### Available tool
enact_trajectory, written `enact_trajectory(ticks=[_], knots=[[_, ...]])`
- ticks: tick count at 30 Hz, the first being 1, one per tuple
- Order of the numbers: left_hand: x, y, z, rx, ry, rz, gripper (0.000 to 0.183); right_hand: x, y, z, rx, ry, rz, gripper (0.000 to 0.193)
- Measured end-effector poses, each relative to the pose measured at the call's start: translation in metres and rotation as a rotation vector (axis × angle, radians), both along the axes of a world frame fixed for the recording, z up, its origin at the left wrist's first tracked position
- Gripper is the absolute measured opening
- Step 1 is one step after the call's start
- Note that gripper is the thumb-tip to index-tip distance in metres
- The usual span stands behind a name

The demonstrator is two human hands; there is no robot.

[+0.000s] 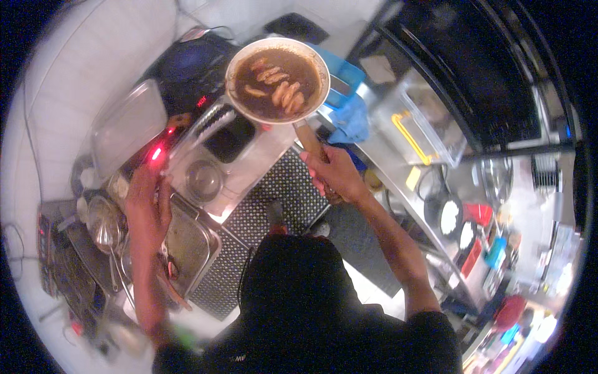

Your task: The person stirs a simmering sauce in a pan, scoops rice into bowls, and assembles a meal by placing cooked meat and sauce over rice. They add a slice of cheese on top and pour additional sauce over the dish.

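- The pan point(277, 42) is held out ahead of the body, just beside a blue container point(354, 70) and a blue cloth point(349, 123).
- Its wooden-looking handle point(305, 134) is gripped by the right hand point(336, 174), the fingers being wrapped around it.
- Brown sauce point(296, 63) and several browned pieces point(286, 96), apparently meat, are contained in the pan.
- The pan is judged stiff and front-heavy; the sauce is judged runny, easily slopped by a tilt, and the pieces soft and slippery.
- The handle is judged the proper hold, the rim being presumed hot.
- The left hand point(146, 202) is placed near a glowing red light point(157, 152); whether anything is gripped by it cannot be told.
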State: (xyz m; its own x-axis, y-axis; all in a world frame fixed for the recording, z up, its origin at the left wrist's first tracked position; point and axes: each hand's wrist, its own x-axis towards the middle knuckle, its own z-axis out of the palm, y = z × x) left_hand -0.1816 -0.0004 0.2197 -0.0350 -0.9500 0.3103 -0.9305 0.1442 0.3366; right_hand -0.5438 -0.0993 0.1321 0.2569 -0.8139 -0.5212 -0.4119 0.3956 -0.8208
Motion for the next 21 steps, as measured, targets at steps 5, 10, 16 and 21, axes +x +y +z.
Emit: enact_trajectory(ticks=[5,10,16,21], knots=[[-0.070,-0.053,0.015,-0.064,-0.113,-0.194,0.032,-0.048,0.080,0.039,0.053,-0.027,-0.196,0.045],[-0.156,-0.079,0.023,-0.122,-0.246,-0.417,0.027,-0.095,0.157,0.032,0.013,0.052,-0.350,0.042],[-0.266,-0.076,0.019,-0.090,-0.366,-0.647,0.025,-0.145,0.244,0.015,0.013,-0.070,-0.538,0.035],[-0.338,-0.054,0.009,-0.145,-0.402,-0.790,0.021,-0.189,0.297,0.020,0.021,-0.078,-0.608,0.035]])
